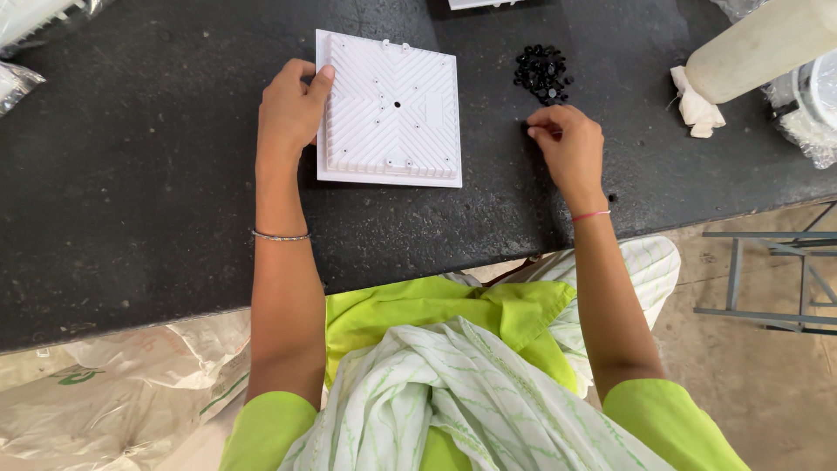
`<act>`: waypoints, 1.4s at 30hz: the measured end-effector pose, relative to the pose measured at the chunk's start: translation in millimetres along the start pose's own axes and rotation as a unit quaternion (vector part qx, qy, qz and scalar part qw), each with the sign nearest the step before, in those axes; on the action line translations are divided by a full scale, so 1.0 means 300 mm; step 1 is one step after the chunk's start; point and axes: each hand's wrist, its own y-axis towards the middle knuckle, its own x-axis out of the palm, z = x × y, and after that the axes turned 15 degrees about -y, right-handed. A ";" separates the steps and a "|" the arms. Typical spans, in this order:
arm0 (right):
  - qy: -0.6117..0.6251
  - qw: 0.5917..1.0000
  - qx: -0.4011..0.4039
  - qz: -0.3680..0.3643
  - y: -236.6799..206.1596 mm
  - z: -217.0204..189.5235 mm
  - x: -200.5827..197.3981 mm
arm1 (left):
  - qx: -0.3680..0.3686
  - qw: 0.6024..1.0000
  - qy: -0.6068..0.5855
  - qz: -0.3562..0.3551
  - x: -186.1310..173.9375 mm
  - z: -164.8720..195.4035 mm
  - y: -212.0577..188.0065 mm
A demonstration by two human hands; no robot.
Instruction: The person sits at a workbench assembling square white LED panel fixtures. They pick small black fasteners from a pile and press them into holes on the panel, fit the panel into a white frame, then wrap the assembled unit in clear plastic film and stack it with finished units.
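Dark worktop, left hand gripping white ribbed panel's left edge, right hand pinched beside black washers.

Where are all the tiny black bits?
In the head view, the pile of small black pieces lies on the dark table, to the right of the white square panel and just above the right hand.

clear plastic bags at the top-left corner — a crinkled whitish sack with green print lies below the table.
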 end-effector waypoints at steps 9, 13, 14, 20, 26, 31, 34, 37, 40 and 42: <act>-0.015 1.000 0.005 0.005 -0.011 -0.005 0.001 | 0.003 0.999 0.038 -0.009 -0.005 -0.013 -0.004; -0.017 1.000 0.009 0.000 -0.009 -0.011 0.011 | -0.007 0.999 0.039 -0.006 -0.002 -0.053 0.012; -0.022 1.000 0.010 -0.001 -0.009 -0.011 0.013 | -0.004 0.999 0.043 -0.006 0.000 -0.069 0.020; -0.050 0.999 -0.010 -0.005 0.005 -0.034 0.004 | 0.117 0.985 0.117 0.039 0.008 -0.149 0.068; 0.086 0.995 -0.044 -0.039 0.073 -0.184 -0.007 | -0.018 0.997 0.077 -0.005 0.029 -0.072 0.026; 0.160 0.973 -0.138 -0.094 0.123 -0.387 0.051 | -0.036 0.995 0.089 -0.030 0.016 0.007 -0.015; 0.129 0.972 -0.161 -0.109 0.143 -0.471 0.075 | -0.037 0.995 0.090 -0.023 0.008 0.014 -0.019; 0.092 0.974 -0.172 -0.116 0.157 -0.509 0.088 | -0.030 0.995 0.095 -0.024 0.003 -0.005 -0.010; 0.095 0.973 -0.174 -0.118 0.164 -0.515 0.097 | -0.030 0.994 0.101 -0.018 0.007 -0.030 0.013; 0.098 0.972 -0.176 -0.121 0.165 -0.515 0.106 | -0.012 0.995 0.103 -0.004 0.012 -0.046 0.027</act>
